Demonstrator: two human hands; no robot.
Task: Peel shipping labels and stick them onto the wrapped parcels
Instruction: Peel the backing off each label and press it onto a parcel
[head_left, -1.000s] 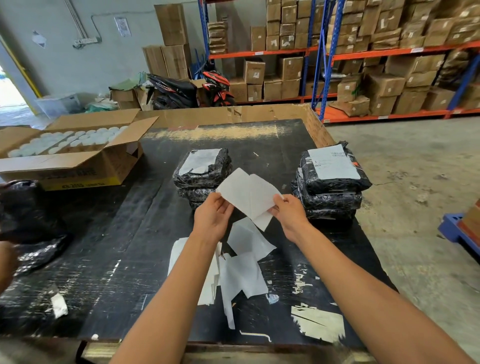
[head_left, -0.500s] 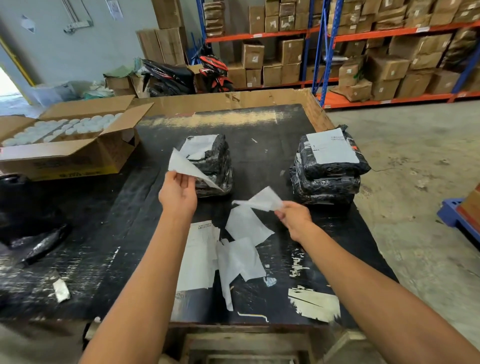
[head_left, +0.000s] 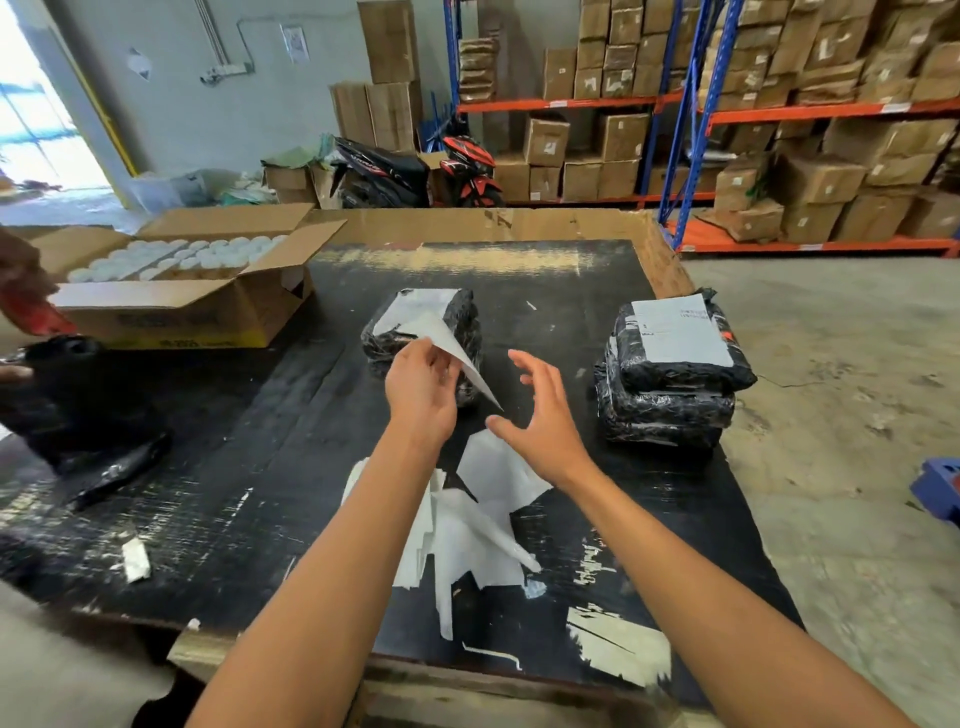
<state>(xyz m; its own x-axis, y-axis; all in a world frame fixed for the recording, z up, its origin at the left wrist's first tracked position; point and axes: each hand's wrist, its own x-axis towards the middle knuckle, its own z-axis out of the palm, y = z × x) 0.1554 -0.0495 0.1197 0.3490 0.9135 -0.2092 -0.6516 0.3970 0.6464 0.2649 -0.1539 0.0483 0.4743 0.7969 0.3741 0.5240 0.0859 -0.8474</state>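
My left hand (head_left: 422, 387) pinches a white peeled shipping label (head_left: 457, 345), held up in front of a small stack of black wrapped parcels (head_left: 467, 319) whose top parcel carries a label. My right hand (head_left: 540, 410) hovers beside it, fingers spread and holding nothing. A taller stack of black wrapped parcels (head_left: 670, 410) stands at the right of the black table (head_left: 249, 467), its top parcel bearing a white label (head_left: 675, 332). White backing sheets (head_left: 493, 478) lie in a loose pile under my forearms.
An open cardboard box (head_left: 197, 306) of white round lids sits at the back left. A black plastic bag (head_left: 78, 405) lies at the left edge, with another person's hand (head_left: 13, 371) on it. Shelves of cartons and a motorbike stand behind. Paper scraps (head_left: 618, 644) stick near the front edge.
My right hand has let go of the backing sheet, which dropped onto the pile, and now rises open. My left hand keeps the peeled label and has moved right, in front of the small stack.
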